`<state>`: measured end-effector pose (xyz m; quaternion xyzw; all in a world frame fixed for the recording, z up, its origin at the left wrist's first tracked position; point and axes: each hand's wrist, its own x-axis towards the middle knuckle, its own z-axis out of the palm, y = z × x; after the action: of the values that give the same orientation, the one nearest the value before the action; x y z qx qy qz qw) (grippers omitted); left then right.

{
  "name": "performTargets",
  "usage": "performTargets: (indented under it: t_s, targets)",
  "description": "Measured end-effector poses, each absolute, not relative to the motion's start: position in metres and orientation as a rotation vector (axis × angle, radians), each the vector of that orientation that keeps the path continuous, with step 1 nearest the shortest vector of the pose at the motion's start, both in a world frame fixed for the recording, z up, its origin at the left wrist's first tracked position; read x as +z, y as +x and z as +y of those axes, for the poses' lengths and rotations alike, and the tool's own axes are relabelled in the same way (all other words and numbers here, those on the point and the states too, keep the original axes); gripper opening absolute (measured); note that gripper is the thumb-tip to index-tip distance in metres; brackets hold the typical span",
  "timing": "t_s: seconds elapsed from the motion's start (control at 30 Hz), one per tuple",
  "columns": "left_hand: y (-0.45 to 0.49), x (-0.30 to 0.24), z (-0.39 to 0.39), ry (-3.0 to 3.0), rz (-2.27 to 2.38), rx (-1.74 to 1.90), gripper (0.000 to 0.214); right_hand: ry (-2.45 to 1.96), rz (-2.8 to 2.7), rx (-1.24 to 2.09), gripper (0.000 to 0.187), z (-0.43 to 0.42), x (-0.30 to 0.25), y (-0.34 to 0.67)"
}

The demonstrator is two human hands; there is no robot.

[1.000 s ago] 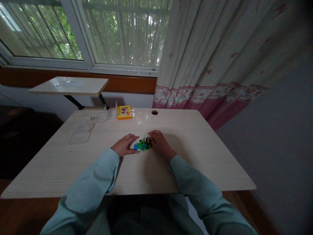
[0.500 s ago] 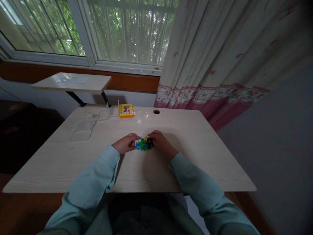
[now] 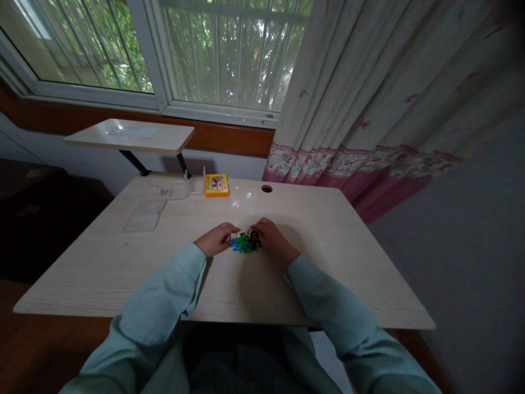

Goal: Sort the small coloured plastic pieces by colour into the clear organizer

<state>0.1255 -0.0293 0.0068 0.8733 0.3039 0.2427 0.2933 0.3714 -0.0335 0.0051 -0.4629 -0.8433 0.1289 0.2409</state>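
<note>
A small heap of coloured plastic pieces (image 3: 245, 242), blue, green and black, lies near the middle of the pale wooden table (image 3: 123, 273). My left hand (image 3: 215, 239) rests on the table at the heap's left edge, fingers curled and pinched against the pieces. My right hand (image 3: 270, 238) sits at the heap's right edge with its fingers bent over the pieces. Both hands press the heap between them. Both arms are in light blue-green sleeves. The fingertips are too small to show what each one touches.
A yellow box (image 3: 216, 185) lies at the table's far edge beside a clear plastic case (image 3: 174, 190). A clear flat lid (image 3: 143, 221) lies to the left. A cable hole (image 3: 266, 188) is behind the heap. A small side shelf (image 3: 131, 135), window and curtain (image 3: 369, 109) stand beyond.
My hands have drawn closer together and the heap of pieces is tighter. The left hand's fingers have curled in further. The view has shifted slightly.
</note>
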Motion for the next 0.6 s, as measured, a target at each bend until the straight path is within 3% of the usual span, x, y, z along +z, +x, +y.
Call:
performTargets:
  t_s: [0.6]
  targets:
    - [0.121, 0.010, -0.032, 2.267, 0.845, 0.634, 0.048, -1.255, -2.384, 0.408, 0.031, -0.028, 0.021, 0.365]
